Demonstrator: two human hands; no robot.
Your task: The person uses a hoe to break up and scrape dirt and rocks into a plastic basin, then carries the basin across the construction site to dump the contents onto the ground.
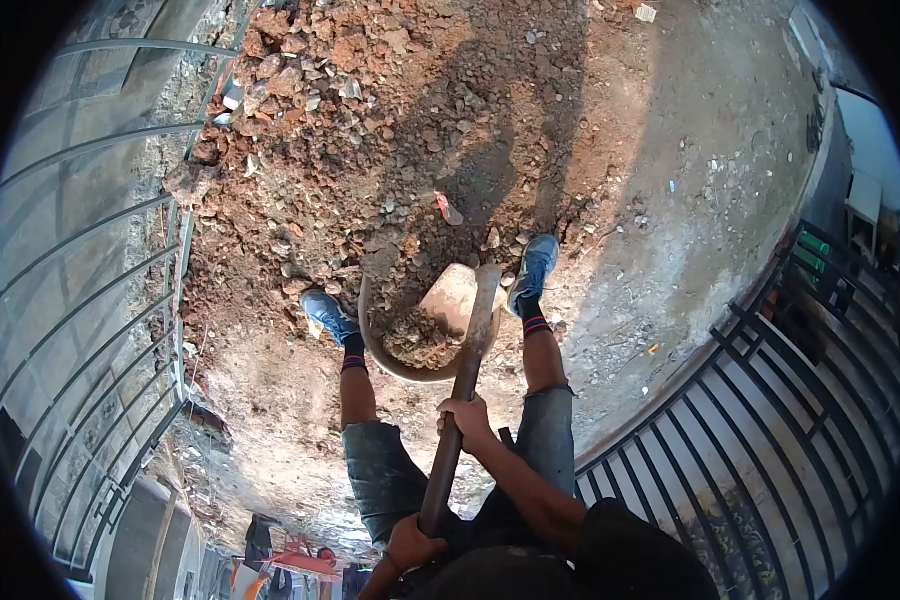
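Note:
A hoe runs from near my body down between my legs. My right hand is closed around the middle of its handle. Close to my body, my left hand grips the handle's lower end in the picture. The hoe's broad, soil-dusted blade is over a round, shallow pan between my feet. Loose brown soil lies in the pan beside the blade. The pan's far rim is partly hidden by earth.
A heap of reddish soil and rubble spreads ahead of my shoes. A red scrap lies on it. Metal railing stands on the left, and a dark barred gate on the right. Concrete ground extends along the right.

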